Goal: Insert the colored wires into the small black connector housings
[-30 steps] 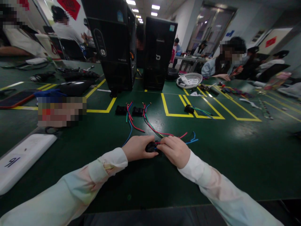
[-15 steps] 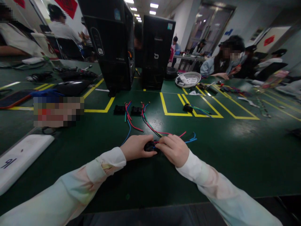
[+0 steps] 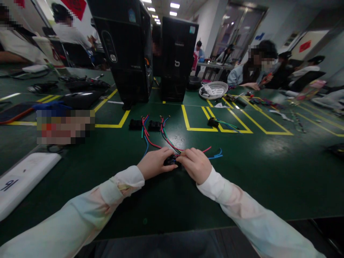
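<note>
Low over the green table, my left hand (image 3: 155, 163) is closed around a small black block (image 3: 170, 160), which the fingers partly cover. Fingertips of my right hand (image 3: 196, 165) pinch coloured wires (image 3: 215, 155) at the block's right side; blue and red ends stick out beyond that hand. Just past my hands lie two similar black blocks, one on the left (image 3: 135, 124) and one beside it (image 3: 154, 125), with red, green and blue wires trailing toward me. Another black block (image 3: 213, 122) with blue and green wires rests farther right, on yellow tape.
Two black computer towers, a left one (image 3: 123, 50) and a right one (image 3: 176, 59), stand at the back. A white basket (image 3: 213, 89) holds pale parts. At the left lie a white power strip-like case (image 3: 29, 181) and dark cables (image 3: 43, 87). People sit at the far side.
Both hands have shifted slightly away from me with the black block and wires, still gripping them. The whole view has moved a little; the other blocks stay put.
</note>
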Action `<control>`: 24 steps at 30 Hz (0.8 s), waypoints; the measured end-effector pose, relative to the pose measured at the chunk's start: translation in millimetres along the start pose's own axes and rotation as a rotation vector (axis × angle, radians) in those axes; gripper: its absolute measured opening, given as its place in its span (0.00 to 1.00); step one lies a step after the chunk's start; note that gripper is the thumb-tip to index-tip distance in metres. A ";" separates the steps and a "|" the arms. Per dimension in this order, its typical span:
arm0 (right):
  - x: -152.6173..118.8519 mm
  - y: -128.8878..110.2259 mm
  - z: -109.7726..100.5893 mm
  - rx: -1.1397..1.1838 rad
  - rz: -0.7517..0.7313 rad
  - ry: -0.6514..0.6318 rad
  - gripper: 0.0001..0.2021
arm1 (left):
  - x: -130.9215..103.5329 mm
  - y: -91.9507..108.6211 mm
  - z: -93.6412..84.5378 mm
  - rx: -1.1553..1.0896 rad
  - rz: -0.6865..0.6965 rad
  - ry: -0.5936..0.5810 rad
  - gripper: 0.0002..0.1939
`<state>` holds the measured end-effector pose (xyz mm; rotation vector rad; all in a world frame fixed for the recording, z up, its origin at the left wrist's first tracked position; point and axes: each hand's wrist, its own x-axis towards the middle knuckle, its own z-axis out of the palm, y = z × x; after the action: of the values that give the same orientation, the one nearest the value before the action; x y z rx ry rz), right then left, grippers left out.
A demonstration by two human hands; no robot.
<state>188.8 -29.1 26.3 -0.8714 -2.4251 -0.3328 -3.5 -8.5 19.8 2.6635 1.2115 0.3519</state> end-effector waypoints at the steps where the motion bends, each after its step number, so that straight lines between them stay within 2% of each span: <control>1: 0.7 1.2 1.6 0.019 0.017 -0.008 0.10 | -0.1 0.5 0.6 0.018 -0.010 0.008 0.17; 9: 4.6 8.7 5.6 0.197 0.068 -0.057 0.10 | -1.8 7.9 3.5 0.119 -0.060 0.078 0.15; 14: 5.9 8.1 3.1 0.127 0.033 -0.055 0.10 | -1.1 5.0 3.1 0.097 -0.039 0.091 0.16; 19: 8.1 5.7 -2.0 0.029 0.022 -0.032 0.09 | -0.4 -2.6 5.0 -0.030 0.014 0.069 0.18; 24: 7.1 4.8 -1.9 -0.002 0.008 -0.050 0.11 | -0.3 -6.3 9.0 -0.081 -0.016 0.079 0.19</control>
<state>188.0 -22.5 32.0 -0.9003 -2.4664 -0.3139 -5.6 -5.3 9.5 2.5920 1.2136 0.4964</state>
